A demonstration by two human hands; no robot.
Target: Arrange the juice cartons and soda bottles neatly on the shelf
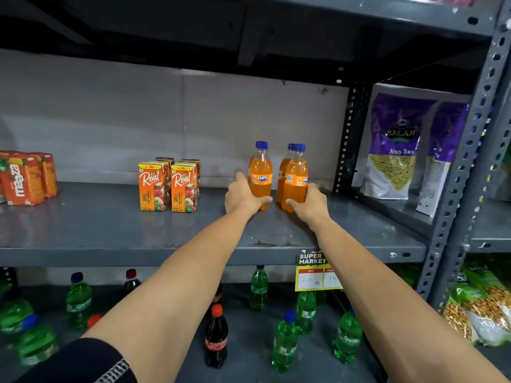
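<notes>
Three orange Fanta bottles with blue caps stand upright on the grey metal shelf [110,233]. My left hand [241,197] grips the base of the left Fanta bottle [260,172]. My right hand [311,201] grips the base of the front right Fanta bottle [296,175]; a third Fanta bottle [284,167] stands just behind it. Left of them stand several orange Real apple juice cartons [168,186] in two short rows. Red Maaza cartons [26,178] sit at the far left edge.
Purple Balaji snack bags [395,150] stand on the neighbouring shelf to the right, past a perforated upright post [345,139]. The lower shelf holds scattered green Sprite bottles [286,344] and dark cola bottles [216,338]. A yellow price tag [315,272] hangs from the shelf's front edge.
</notes>
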